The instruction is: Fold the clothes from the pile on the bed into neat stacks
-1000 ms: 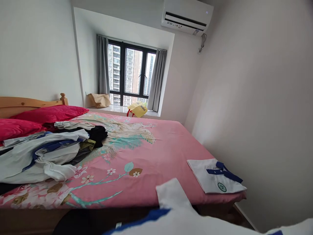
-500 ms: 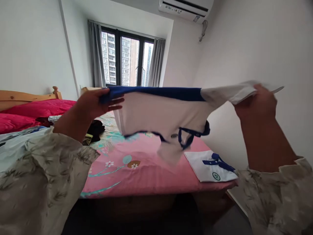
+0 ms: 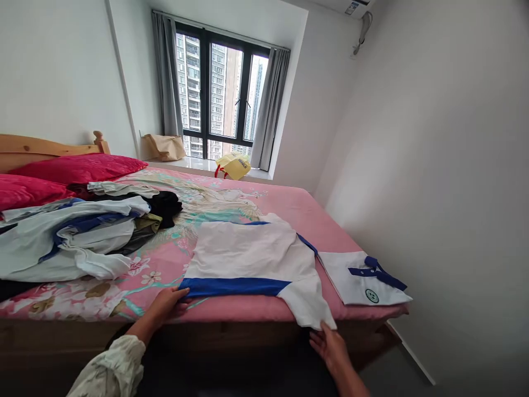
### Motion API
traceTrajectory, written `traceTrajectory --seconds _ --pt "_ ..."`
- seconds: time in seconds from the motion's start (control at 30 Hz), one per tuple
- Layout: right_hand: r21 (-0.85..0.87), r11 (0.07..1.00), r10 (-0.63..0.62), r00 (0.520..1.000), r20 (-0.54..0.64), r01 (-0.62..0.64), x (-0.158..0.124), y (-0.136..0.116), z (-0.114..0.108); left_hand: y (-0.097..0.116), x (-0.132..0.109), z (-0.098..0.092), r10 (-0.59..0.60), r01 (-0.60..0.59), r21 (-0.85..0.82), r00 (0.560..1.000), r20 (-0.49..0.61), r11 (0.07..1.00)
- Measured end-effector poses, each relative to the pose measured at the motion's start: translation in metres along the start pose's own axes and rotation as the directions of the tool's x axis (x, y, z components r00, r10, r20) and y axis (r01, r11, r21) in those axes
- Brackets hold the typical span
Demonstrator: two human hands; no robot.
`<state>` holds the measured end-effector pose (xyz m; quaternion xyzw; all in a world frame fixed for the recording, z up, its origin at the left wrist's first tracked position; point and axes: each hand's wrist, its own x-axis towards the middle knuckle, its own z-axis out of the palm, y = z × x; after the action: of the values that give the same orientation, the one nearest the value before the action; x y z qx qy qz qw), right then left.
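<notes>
Grip of the left hand (image 3: 167,304) is closed on a hem corner of a white-and-blue shirt (image 3: 248,253), the right hand (image 3: 332,346) pinching its sleeve end. The shirt lies flat on the near bed (image 3: 295,212) edge, between heaped clothes (image 3: 95,234) at left and a folded polo (image 3: 351,289) at right.

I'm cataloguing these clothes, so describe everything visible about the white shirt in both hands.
The white shirt lies spread on the bed, its soft-looking fabric lightly creased, hem end leftward. A blue panel runs along its near side; blue shows at its far edge and at its right end, close to, perhaps touching, the folded shirt. The left hand grips the panel's left corner; the right hand pinches the end of the near sleeve at the bed's edge.
</notes>
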<state>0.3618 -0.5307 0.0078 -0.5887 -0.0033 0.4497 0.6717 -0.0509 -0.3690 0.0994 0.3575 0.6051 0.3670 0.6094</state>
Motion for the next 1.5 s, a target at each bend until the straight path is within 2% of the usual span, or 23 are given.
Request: traceTrajectory --seconds 0.03,0.1,0.27,0.4,0.5,0.57,0.7,0.8,0.87,0.97,1.0,1.1,1.23,1.3,1.37,1.4,1.43,1.5 --pt "0.021 1.000 -0.023 1.000 0.001 0.023 0.003 0.014 -0.008 -0.012 0.003 -0.004 -0.011 0.011 -0.001 1.000 -0.012 1.000" --pt "0.053 0.998 -0.035 0.999 0.024 0.034 0.005 0.025 -0.016 -0.027 0.009 -0.011 -0.015 0.015 -0.016 1.000 -0.001 1.000" --pt "0.077 0.997 0.000 0.998 0.071 -0.005 0.009 0.012 -0.007 -0.035 0.023 -0.020 -0.019 0.020 -0.021 0.998 0.058 1.000" --pt "0.109 0.992 -0.068 0.996 0.063 0.061 0.012 0.004 -0.004 -0.038 0.030 -0.021 -0.016 0.017 -0.030 0.999 0.045 0.999" --pt "0.122 0.982 -0.153 0.986 0.061 0.145 0.007 -0.002 -0.015 -0.046 0.031 -0.025 -0.034 0.035 -0.013 0.997 0.068 0.999" --pt "0.098 0.986 -0.143 0.988 0.052 0.138 0.003 -0.003 -0.027 -0.056 0.029 -0.028 -0.040 0.039 0.013 0.997 0.063 0.999" --pt "0.042 0.995 -0.087 0.996 0.010 0.087 -0.002 0.002 -0.041 -0.077 0.023 -0.029 -0.022 0.022 0.011 0.999 -0.027 1.000" --pt "0.125 0.986 -0.119 0.992 0.049 0.112 -0.006 0.007 -0.033 -0.085 0.020 -0.025 0.001 -0.002 -0.020 0.997 -0.073 1.000" --pt "0.167 0.981 -0.125 0.981 0.146 0.100 -0.011 0.010 -0.021 -0.083 0.018 -0.022 0.020 -0.020 -0.005 0.995 -0.097 1.000" --pt "0.117 0.992 -0.079 0.962 0.263 0.050 -0.018 0.015 -0.004 -0.074 0.014 -0.019 0.028 -0.021 0.090 0.996 -0.080 0.996" --pt "0.098 0.994 -0.077 0.966 0.248 0.054 -0.019 0.017 -0.001 -0.071 0.012 -0.019 0.035 -0.027 0.117 0.997 -0.067 0.993" --pt "0.080 0.991 -0.111 0.989 0.100 0.104 -0.019 0.020 -0.005 -0.068 0.006 -0.019 0.035 -0.027 0.137 0.998 -0.059 0.990" --pt "-0.059 0.995 -0.084 0.996 -0.021 0.083 -0.007 0.015 -0.035 -0.079 -0.002 -0.022 0.019 -0.016 0.097 0.999 -0.028 0.995" --pt "-0.190 0.969 -0.197 0.962 -0.191 0.161 0.002 0.006 -0.048 -0.087 -0.006 -0.023 0.003 -0.003 0.068 1.000 -0.003 0.998" --pt "-0.323 0.901 -0.388 0.870 -0.305 0.288 0.009 -0.007 -0.047 -0.091 -0.008 -0.022 -0.009 0.008 0.036 1.000 0.017 0.999" --pt "-0.386 0.852 -0.475 0.832 -0.286 0.353 0.010 -0.014 -0.038 -0.092 -0.009 -0.021 -0.009 0.009 0.018 1.000 0.024 1.000" --pt "-0.439 0.797 -0.539 0.815 -0.211 0.414 0.009 -0.021 -0.024 -0.093 -0.009 -0.020 -0.005 0.005 -0.001 1.000 0.030 1.000" --pt "-0.511 0.672 -0.604 0.796 0.041 0.536 0.000 -0.028 0.019 -0.092 -0.009 -0.017 -0.001 0.002 -0.035 1.000 0.022 0.999"
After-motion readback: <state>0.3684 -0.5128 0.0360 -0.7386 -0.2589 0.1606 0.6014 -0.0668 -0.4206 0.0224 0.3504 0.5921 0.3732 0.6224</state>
